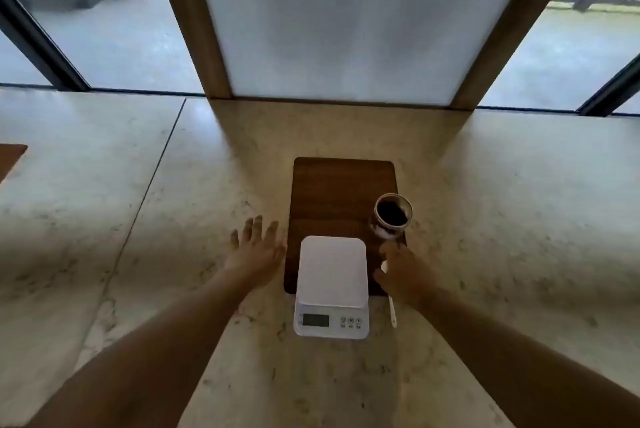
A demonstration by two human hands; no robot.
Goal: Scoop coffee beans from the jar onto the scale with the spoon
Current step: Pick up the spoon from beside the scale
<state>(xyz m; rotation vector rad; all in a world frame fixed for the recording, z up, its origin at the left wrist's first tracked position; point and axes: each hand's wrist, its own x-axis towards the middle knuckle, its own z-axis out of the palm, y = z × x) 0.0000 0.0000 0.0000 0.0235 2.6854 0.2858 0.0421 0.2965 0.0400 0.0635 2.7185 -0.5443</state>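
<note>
A white digital scale [331, 271] with a bare platform sits at the near end of a dark wooden board [341, 192]. An open glass jar [392, 214] of dark coffee beans stands on the board's right edge, beyond the scale. A white spoon [392, 311] lies just right of the scale, handle toward me. My right hand [403, 273] covers its middle with fingers curled around it, and a bit of the bowl end shows between thumb and forefinger. Whether the spoon is lifted off the counter I cannot tell. My left hand [256, 249] rests flat with spread fingers, left of the board.
The pale marble counter [138, 219] runs wide to both sides. A wood-framed frosted panel [346, 22] stands at the counter's far edge behind the board. The corner of another wooden board [10, 155] shows at the far left.
</note>
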